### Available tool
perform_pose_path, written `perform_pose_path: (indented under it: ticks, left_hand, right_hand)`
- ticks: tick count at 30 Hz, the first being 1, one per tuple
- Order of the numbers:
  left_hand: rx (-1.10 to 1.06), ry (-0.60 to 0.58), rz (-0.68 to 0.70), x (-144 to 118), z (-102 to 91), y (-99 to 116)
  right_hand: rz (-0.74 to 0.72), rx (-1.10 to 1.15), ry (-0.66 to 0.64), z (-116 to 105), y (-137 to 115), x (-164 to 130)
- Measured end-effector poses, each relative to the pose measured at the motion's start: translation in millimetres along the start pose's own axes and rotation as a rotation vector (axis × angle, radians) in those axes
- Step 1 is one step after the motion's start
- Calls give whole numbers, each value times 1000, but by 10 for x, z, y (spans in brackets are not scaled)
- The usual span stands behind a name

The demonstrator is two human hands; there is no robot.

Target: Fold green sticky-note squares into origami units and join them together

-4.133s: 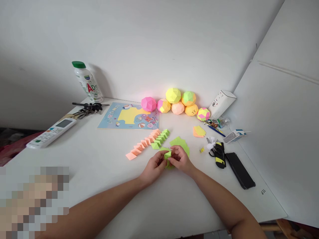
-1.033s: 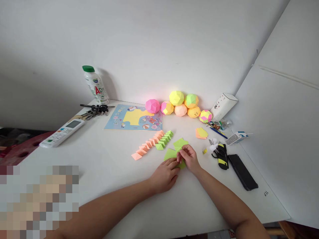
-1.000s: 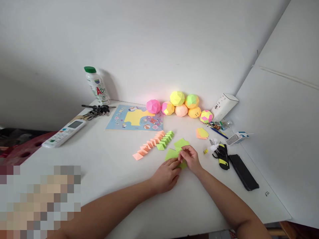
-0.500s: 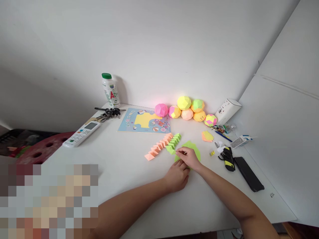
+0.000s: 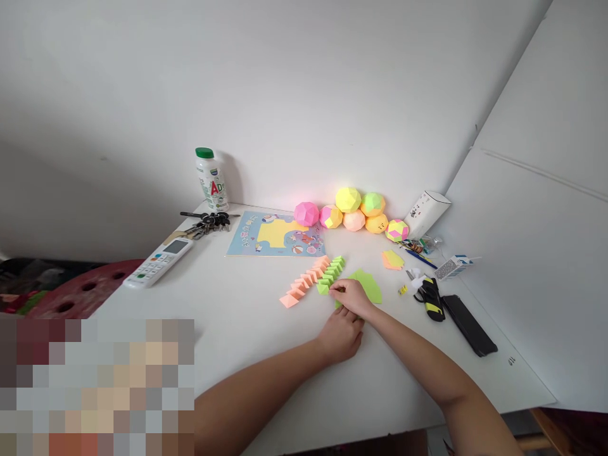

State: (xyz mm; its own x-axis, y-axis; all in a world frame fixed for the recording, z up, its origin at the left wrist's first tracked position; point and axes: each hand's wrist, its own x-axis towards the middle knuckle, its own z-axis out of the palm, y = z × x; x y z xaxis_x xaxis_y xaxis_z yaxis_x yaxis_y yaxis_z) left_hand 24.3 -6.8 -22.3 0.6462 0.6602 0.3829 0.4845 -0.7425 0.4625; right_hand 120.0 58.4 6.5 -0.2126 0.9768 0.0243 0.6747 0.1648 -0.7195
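My right hand has its fingertips pinched at the near end of a row of folded green paper pieces. Beneath that wrist, my left hand rests on the table with fingers curled at the front edge of some flat green paper sheets; whatever its fingers hold is hidden. Left of the green row, and slanting close alongside it, runs a row of folded orange paper pieces. Both hands partly cover the green sheets.
Faceted paper balls line the wall beside a blue picture board. A bottle, keys and a remote control are leftward. Rightward lie yellow-orange paper, a black-yellow tool and a black case.
My right hand has shifted slightly left, onto the near end of the green row. That near end piece now sits closer in line with the others. My left hand stays nearly in place.
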Motion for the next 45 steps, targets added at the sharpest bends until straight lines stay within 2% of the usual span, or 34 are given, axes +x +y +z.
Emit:
perform_pose_path:
  ticks: [14,18,21,24,27,31,34,40,45]
  left_hand:
    - [15,42,20,11,15,-16]
    - [10,67,17,24,8,-13]
    - [-31,161,-1,28,6,-19]
    - [-120,237,-98,31,-8,-29]
    - [-162,281,-200,38,-49,-36]
    - [-404,400,-341,47,-125,-34]
    - [-506,422,-406,42,-167,-30]
    - [-596,479,-496,18,-175,-63]
    - [-732,566,-656,16,-165,-84]
  right_hand:
    - [-23,59,36,22,31,-1]
    - [-195,13,133,-120,36,-150]
    - [-388,-90,175,-271,162,-294]
    - [-527,-119,92,-370,351,-405]
    - [-588,-119,21,-391,493,-455]
    - [-638,-151,-71,-376,546,-476]
    - [-635,-151,-30,-366,534,-504]
    - [-641,-114,-28,-337,515,-564]
    - [-674,-156,20,-336,498,-582]
